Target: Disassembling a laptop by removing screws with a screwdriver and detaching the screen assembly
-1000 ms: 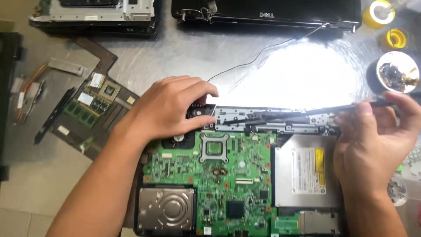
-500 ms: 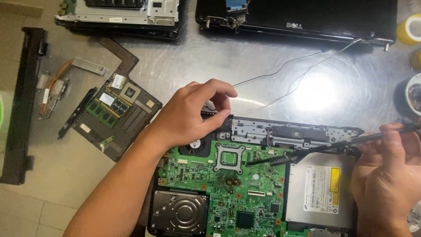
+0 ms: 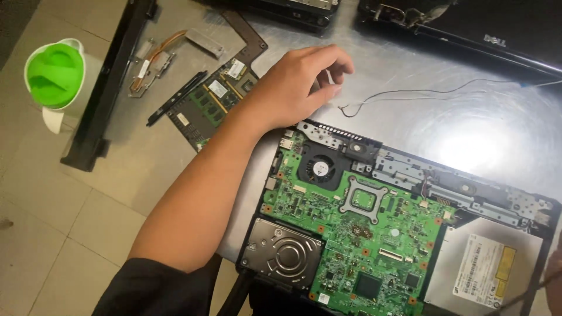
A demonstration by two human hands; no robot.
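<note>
An opened laptop base (image 3: pixel 527 205) lies on the metal table, showing its green motherboard (image 3: pixel 363 234), a round black fan (image 3: pixel 319 168), a silver hard drive (image 3: pixel 281 254) and an optical drive (image 3: pixel 486 269). My left hand (image 3: pixel 293 88) hovers above the table just past the laptop's far left corner, fingers curled with thumb and fingertips close together; I cannot see anything between them. Only a sliver of my right hand (image 3: pixel 556 275) shows at the right edge, with the thin shaft of a screwdriver (image 3: pixel 527 294) running from it over the optical drive.
Thin loose wires (image 3: pixel 410 93) trail across the shiny table (image 3: pixel 497 134). Left of my hand lie a small circuit board with memory sticks (image 3: pixel 211 99), a copper heat pipe (image 3: pixel 170 50) and a long black strip (image 3: pixel 111 88). A white jug with a green lid (image 3: pixel 55 76) stands on the tiled floor. A black laptop lid (image 3: pixel 468 29) rests at the back.
My left hand has lifted off the fan corner of the laptop and moved away over the table. The view has shifted right and closer, so my right hand is nearly out of frame.
</note>
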